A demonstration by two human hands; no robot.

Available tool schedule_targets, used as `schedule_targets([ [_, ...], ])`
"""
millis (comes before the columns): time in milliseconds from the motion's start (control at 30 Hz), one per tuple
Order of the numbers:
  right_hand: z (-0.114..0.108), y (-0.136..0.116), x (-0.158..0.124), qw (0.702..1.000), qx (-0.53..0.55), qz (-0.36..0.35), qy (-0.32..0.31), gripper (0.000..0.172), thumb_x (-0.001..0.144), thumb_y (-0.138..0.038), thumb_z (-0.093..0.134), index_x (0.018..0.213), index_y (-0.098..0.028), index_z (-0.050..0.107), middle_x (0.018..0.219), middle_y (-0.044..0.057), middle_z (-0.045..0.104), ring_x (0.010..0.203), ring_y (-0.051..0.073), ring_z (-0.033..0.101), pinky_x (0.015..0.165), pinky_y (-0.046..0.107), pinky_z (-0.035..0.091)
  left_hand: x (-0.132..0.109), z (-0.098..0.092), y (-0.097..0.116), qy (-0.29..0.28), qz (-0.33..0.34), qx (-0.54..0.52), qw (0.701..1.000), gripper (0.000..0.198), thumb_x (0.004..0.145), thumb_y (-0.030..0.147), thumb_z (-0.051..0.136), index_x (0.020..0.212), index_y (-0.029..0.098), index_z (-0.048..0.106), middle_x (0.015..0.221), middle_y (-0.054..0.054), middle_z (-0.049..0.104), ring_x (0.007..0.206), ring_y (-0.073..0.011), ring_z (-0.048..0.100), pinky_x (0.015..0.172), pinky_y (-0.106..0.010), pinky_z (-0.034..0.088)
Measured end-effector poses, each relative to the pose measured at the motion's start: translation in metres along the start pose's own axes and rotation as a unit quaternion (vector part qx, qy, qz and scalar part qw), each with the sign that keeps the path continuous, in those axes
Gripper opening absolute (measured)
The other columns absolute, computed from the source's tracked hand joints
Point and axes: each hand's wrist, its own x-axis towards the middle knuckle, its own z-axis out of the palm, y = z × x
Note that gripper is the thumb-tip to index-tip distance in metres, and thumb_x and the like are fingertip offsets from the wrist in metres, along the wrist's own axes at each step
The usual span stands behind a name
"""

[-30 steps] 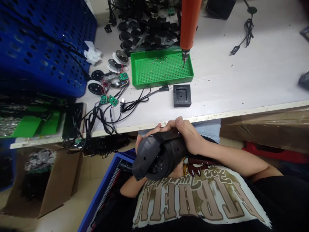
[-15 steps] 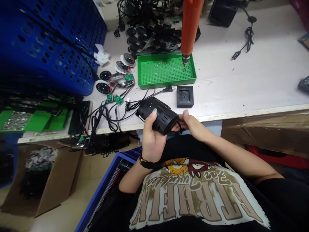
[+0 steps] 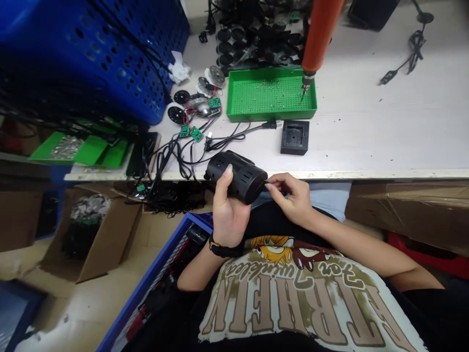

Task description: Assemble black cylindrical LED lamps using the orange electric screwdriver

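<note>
My left hand [image 3: 229,205] is wrapped round a black plastic housing [image 3: 234,173] with slots and small holes, its thumb on top. The housing is held tilted just off the table's front edge. At its right end, my right hand [image 3: 291,195] pinches a black power cord [image 3: 266,182] between thumb and fingertips; the cord meets the housing's end face there. Most of the cord is hidden by the hand. A square black block with a recess [image 3: 295,137] stands on the table near my right hand.
An orange electric screwdriver [image 3: 318,39] hangs over a green tray [image 3: 234,116] of screws. Green circuit boards [image 3: 197,133] with wires and tangled black cords [image 3: 161,161] lie at left. Beyond stands a blue perforated crate [image 3: 120,58]. A cardboard box [image 3: 106,244] is below.
My right hand has closed from a loose, spread pose to a pinch on the cord at the housing's end. The whole view has shifted, with the table things appearing further right.
</note>
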Motion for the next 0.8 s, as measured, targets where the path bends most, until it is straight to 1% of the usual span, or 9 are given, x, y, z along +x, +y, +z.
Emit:
schedule_targets([
  [133,0.013,-0.005,0.004,0.997,-0.035,-0.059,-0.035,0.005,0.095,-0.022,0.064,0.092,-0.020,0.068,0.076,-0.001,0.071,0.061,0.010,0.060,0.060,0.023,0.049,-0.010,-0.012,0.007,0.027,0.060,-0.009,0.998,0.022,0.084,0.038,0.082,0.099,0.023,0.075,0.115,-0.003,0.080,0.124,-0.0210,0.068,0.109,-0.032,0.053],
  [233,0.025,-0.001,0.005,0.987,-0.072,-0.136,-0.049,0.007,0.095,-0.018,0.060,0.093,-0.020,0.066,0.078,-0.001,0.071,0.062,0.010,0.060,0.061,0.023,0.048,-0.014,-0.020,0.013,0.054,0.044,-0.032,0.997,0.018,0.088,0.035,0.079,0.100,0.023,0.076,0.115,-0.003,0.080,0.118,-0.0192,0.070,0.107,-0.030,0.054],
  [300,0.030,0.006,0.005,0.968,-0.126,-0.207,-0.068,0.012,0.097,-0.015,0.056,0.093,-0.019,0.066,0.075,0.000,0.070,0.062,0.011,0.059,0.060,0.025,0.045,-0.015,-0.026,0.014,0.087,0.019,-0.054,0.995,0.015,0.089,0.031,0.077,0.100,0.021,0.075,0.109,-0.002,0.081,0.108,-0.0170,0.073,0.104,-0.029,0.056],
  [433,0.033,0.021,0.008,0.900,-0.222,-0.353,-0.124,0.025,0.103,-0.017,0.047,0.087,-0.019,0.067,0.069,0.001,0.065,0.060,0.014,0.055,0.056,0.029,0.039,-0.018,-0.040,0.012,0.169,-0.033,-0.081,0.982,0.013,0.088,0.025,0.075,0.099,0.018,0.073,0.095,0.000,0.081,0.089,-0.0143,0.075,0.098,-0.030,0.058],
  [533,0.035,0.023,0.012,0.879,-0.212,-0.400,-0.150,0.032,0.106,-0.022,0.045,0.085,-0.021,0.068,0.067,0.000,0.065,0.061,0.014,0.056,0.055,0.030,0.040,-0.024,-0.048,0.014,0.190,-0.012,-0.063,0.980,0.016,0.083,0.027,0.077,0.095,0.019,0.071,0.090,0.001,0.080,0.086,-0.0140,0.075,0.097,-0.029,0.058],
  [600,0.042,0.016,0.014,0.882,-0.194,-0.402,-0.149,0.030,0.107,-0.024,0.045,0.091,-0.022,0.070,0.071,0.000,0.067,0.065,0.014,0.059,0.057,0.028,0.044,-0.032,-0.048,0.022,0.160,0.062,-0.040,0.984,0.021,0.079,0.029,0.079,0.096,0.020,0.071,0.092,0.002,0.080,0.094,-0.0150,0.075,0.099,-0.028,0.058],
  [667,0.050,0.002,0.016,0.888,-0.174,-0.406,-0.132,0.027,0.108,-0.024,0.046,0.104,-0.020,0.072,0.078,0.001,0.071,0.070,0.013,0.064,0.061,0.027,0.049,-0.043,-0.042,0.036,0.100,0.153,-0.007,0.983,0.025,0.080,0.033,0.077,0.102,0.022,0.072,0.100,0.002,0.081,0.109,-0.0180,0.074,0.104,-0.031,0.058],
  [733,0.056,-0.019,0.018,0.894,-0.145,-0.410,-0.104,0.026,0.108,-0.022,0.046,0.117,-0.019,0.071,0.086,0.001,0.074,0.076,0.012,0.068,0.068,0.025,0.055,-0.055,-0.030,0.054,0.036,0.235,0.041,0.970,0.025,0.083,0.038,0.074,0.105,0.026,0.073,0.111,0.004,0.080,0.124,-0.0216,0.070,0.110,-0.036,0.057],
  [800,0.053,-0.045,0.024,0.899,-0.121,-0.413,-0.077,0.029,0.108,-0.019,0.047,0.127,-0.019,0.068,0.091,0.001,0.075,0.080,0.011,0.070,0.072,0.024,0.058,-0.064,-0.012,0.072,-0.011,0.284,0.100,0.953,0.021,0.084,0.044,0.074,0.102,0.033,0.072,0.122,0.009,0.078,0.142,-0.0236,0.060,0.117,-0.038,0.054],
])
